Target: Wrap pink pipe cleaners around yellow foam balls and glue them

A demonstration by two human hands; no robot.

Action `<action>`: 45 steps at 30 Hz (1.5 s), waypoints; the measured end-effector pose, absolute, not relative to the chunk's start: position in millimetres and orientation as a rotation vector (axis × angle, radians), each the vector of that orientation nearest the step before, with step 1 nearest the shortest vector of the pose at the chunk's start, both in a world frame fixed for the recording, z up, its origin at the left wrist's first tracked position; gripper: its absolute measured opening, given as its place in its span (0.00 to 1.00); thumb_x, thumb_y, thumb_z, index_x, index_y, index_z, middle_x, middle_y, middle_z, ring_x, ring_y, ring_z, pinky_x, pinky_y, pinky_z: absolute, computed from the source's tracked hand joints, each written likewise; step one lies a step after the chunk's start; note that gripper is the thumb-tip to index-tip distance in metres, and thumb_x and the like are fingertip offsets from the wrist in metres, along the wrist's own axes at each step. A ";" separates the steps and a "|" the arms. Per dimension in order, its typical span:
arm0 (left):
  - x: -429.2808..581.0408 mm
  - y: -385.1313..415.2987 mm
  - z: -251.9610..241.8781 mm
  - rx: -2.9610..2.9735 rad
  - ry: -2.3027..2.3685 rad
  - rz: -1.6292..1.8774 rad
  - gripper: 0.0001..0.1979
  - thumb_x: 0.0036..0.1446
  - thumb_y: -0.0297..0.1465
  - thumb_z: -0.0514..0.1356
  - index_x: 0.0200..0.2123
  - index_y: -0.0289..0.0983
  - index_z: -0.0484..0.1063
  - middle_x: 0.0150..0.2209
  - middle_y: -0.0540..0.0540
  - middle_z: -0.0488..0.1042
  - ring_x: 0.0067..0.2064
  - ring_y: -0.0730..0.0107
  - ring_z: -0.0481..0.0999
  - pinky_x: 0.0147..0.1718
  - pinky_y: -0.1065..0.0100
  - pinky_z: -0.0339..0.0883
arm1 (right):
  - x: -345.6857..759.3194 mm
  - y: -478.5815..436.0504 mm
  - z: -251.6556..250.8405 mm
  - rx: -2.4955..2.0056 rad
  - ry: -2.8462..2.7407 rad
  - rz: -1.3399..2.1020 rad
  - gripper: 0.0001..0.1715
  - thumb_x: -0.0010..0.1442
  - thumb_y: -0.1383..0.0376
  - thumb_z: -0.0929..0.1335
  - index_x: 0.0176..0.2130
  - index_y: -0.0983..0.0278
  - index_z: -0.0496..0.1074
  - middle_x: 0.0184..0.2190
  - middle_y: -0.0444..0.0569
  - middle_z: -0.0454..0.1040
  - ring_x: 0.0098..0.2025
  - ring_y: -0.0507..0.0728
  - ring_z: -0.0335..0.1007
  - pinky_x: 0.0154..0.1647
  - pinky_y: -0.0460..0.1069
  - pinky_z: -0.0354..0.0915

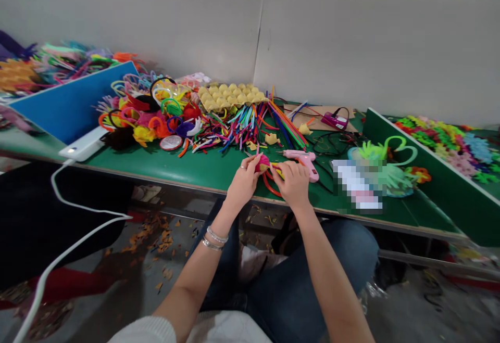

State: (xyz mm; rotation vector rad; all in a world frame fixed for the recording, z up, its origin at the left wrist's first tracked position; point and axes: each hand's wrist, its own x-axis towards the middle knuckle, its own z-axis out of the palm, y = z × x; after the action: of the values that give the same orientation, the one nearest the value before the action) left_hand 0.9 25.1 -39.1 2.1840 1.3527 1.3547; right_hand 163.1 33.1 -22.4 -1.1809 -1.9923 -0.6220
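Note:
Over the front edge of the bench, my left hand (pixel 241 179) is closed on a bright pink fuzzy piece (pixel 262 161) with a tan base facing right. Close beside it, my right hand (pixel 294 180) pinches a yellow stick-like piece, perhaps a pipe cleaner (pixel 276 169), whose end reaches that base; the fingers partly hide both. A red-orange curved pipe cleaner (pixel 271 189) hangs below the hands. Just behind my right hand lies a pink glue gun (pixel 308 163).
On the green bench (pixel 203 168) are mixed pipe cleaners (pixel 238 127), an egg tray (pixel 230 96), fuzzy headbands (pixel 156 109) and torn tray bits (pixel 272 139). A blue divider (pixel 74 104) stands left, a green divider (pixel 433 176) right. A white power strip (pixel 84 144) trails a cord.

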 end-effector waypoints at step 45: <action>-4.6 27.8 -41.5 2.033 1.204 1.506 0.21 0.59 0.28 0.52 0.56 0.37 0.55 0.50 0.38 0.63 0.53 0.63 0.65 0.54 0.58 0.60 | 163.0 31.3 -18.3 -1.152 -2.110 -0.471 0.14 0.63 0.60 0.60 0.30 0.63 0.68 0.25 0.48 0.70 0.29 0.55 0.59 0.32 0.50 0.50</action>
State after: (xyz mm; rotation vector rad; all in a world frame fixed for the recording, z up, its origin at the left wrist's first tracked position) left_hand -4.6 27.8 -41.5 2.0335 1.2038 1.5063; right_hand 163.0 31.3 -18.3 -1.1522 -2.1097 -0.4706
